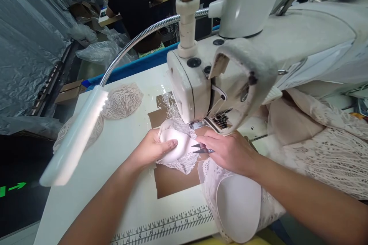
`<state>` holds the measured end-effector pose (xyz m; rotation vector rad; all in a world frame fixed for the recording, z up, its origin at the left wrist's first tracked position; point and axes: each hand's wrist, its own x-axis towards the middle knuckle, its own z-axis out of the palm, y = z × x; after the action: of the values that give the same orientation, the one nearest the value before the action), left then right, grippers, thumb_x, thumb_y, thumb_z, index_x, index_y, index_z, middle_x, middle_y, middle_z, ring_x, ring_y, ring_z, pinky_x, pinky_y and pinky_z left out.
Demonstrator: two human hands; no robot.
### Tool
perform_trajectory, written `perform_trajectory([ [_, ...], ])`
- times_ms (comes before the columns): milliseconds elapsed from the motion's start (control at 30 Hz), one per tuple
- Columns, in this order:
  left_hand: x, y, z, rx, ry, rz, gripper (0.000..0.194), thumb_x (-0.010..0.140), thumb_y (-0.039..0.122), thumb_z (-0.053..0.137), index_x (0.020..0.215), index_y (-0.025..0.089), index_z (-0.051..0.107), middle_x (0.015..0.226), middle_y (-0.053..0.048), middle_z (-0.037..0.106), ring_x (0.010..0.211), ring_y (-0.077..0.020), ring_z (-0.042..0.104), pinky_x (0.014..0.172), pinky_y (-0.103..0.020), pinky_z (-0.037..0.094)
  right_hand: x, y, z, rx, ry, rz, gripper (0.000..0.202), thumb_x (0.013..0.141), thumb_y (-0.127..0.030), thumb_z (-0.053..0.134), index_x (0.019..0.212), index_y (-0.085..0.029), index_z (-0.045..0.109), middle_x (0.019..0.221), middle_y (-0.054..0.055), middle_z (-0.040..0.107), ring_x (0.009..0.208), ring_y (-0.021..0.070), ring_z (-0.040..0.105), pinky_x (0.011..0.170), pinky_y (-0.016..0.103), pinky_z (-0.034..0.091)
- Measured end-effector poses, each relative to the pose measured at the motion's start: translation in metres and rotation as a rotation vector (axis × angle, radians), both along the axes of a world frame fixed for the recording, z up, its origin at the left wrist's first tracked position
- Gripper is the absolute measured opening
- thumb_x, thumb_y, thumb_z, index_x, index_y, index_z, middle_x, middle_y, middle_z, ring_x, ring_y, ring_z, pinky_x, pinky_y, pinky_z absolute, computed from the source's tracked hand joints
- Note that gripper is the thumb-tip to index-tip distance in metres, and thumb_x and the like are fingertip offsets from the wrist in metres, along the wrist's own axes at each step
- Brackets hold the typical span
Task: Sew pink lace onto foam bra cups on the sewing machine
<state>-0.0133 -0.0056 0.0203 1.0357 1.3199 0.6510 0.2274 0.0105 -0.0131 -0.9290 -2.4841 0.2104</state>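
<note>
A worker's left hand (155, 147) is pinching a white cup (184, 144) edged with lace (184, 166), thumb pressing on top, while the right hand (230, 151), at 3 o'clock, is grasping snips (204, 151) whose parted blades are pointing toward the cup; whether its fingertips are also gripping the lace, one cannot tell. The cup is lying just beside the foot (197, 124) of the machine (186, 84), which is looming at 1 o'clock. The step in hand appears to be handling the cup at the foot, and the next move is calling for steady fingers and blade points kept off the lace. A brown patch (172, 185) is lying beneath on the white table (126, 153), a ruler (166, 226) running along 6 o'clock. A second cup (240, 206) is resting at 4, a lace pile (316, 157) is spreading at 3, a lace piece (123, 101) is lying at 10, and a lamp (74, 141) is glowing at 9. Beyond, a person in black (129, 4) is sitting at 11, and a curtain (28, 26) is hanging at 10.
</note>
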Motion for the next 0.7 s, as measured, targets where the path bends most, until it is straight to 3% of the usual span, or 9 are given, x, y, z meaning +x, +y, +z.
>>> perform_trajectory([
  [200, 0.0, 0.003, -0.001, 0.017, 0.063, -0.048, 0.038, 0.069, 0.045, 0.075, 0.075, 0.01, 0.06, 0.069, -0.003, 0.056, 0.06, -0.0119, 0.051, 0.054, -0.018, 0.042, -0.007, -0.002, 0.008, -0.041, -0.15, -0.061, 0.032, 0.071, -0.011, 0.057, 0.1, -0.02, 0.068, 0.081, -0.001, 0.065, 0.053, 0.0086, 0.043, 0.046, 0.024, 0.025],
  [700, -0.007, 0.005, -0.01, 0.062, 0.085, -0.013, 0.04, 0.071, 0.049, 0.074, 0.08, 0.011, 0.063, 0.072, -0.005, 0.06, 0.064, -0.0143, 0.054, 0.056, -0.02, 0.043, -0.011, -0.001, 0.007, -0.174, -0.165, -0.15, 0.028, 0.079, -0.018, 0.054, 0.103, -0.023, 0.067, 0.079, -0.001, 0.066, 0.056, 0.01, 0.047, 0.048, 0.024, 0.027],
])
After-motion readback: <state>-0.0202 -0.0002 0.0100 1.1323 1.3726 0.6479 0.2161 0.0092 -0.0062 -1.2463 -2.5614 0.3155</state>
